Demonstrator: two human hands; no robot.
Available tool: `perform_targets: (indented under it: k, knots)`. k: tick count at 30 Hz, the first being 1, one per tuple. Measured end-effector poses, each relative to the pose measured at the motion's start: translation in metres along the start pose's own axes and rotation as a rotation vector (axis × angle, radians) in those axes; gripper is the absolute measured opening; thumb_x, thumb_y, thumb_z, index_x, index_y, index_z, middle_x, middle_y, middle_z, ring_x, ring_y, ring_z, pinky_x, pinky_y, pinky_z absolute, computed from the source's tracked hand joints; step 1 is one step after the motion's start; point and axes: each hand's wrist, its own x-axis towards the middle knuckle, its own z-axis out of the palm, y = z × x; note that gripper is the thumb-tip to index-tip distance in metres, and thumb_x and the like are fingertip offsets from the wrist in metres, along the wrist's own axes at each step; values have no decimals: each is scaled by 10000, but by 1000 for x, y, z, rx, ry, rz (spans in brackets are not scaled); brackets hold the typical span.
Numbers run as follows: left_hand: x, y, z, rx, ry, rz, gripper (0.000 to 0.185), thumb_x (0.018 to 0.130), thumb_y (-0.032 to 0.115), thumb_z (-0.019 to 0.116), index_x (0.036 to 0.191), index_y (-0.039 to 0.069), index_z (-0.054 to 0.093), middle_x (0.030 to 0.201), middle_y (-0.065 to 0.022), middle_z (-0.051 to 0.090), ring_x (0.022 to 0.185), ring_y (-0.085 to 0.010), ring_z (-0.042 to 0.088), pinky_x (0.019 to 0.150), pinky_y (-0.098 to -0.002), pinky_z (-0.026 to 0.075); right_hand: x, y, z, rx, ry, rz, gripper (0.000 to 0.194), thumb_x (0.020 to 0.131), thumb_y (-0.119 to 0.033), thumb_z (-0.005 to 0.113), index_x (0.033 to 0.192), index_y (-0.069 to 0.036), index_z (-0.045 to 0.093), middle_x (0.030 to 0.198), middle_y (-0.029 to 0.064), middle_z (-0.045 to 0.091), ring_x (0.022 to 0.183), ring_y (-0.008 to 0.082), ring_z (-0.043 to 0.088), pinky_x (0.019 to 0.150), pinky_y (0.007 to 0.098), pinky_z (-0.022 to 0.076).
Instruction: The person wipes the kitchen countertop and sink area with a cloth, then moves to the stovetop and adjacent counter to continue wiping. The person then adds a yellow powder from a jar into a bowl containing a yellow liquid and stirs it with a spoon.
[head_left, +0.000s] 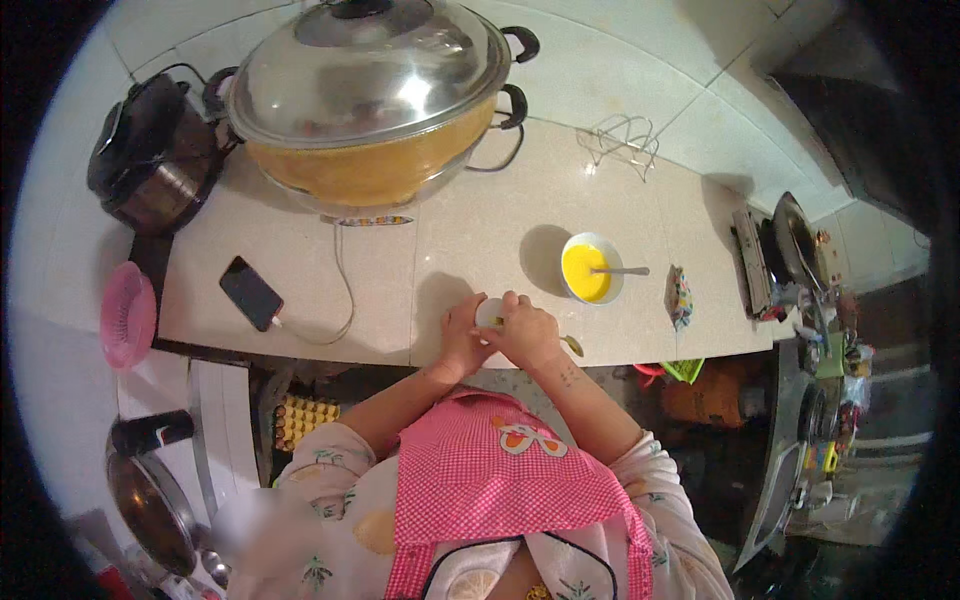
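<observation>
Both hands meet at the front edge of the counter around a small white container. My left hand grips it from the left side. My right hand closes over its right side and hides much of it. Just right of that hand, the end of a spoon shows; whether the fingers touch the spoon is hidden. Farther back and to the right stands a white bowl of bright yellow liquid, a metal spoon resting in it with its handle over the rim.
A large lidded electric pot occupies the back, beside a dark cooker. A phone lies left, attached to a white cable. A wire rack and a colourful packet are on the right. Egg trays sit below.
</observation>
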Motion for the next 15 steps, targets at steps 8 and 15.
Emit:
perform_targets:
  k: [8, 15]
  knots:
    - [24, -2, -16, -293, -197, 66, 527, 656, 227, 789, 1067, 29, 525, 1046, -171, 546, 1032, -357, 534, 834, -438, 454, 1, 12, -5, 55, 30, -106, 564, 742, -498, 687, 965, -6, 524, 854, 181, 629, 735, 349, 660, 633, 419, 540]
    - [45, 33, -40, -484, -355, 88, 623, 632, 270, 848, 1119, 36, 538, 1064, -142, 564, 1028, -323, 535, 855, -425, 460, -9, 33, -24, 116, 152, -272, 559, 727, -525, 704, 877, -21, 515, 808, 155, 621, 693, 341, 650, 599, 417, 528]
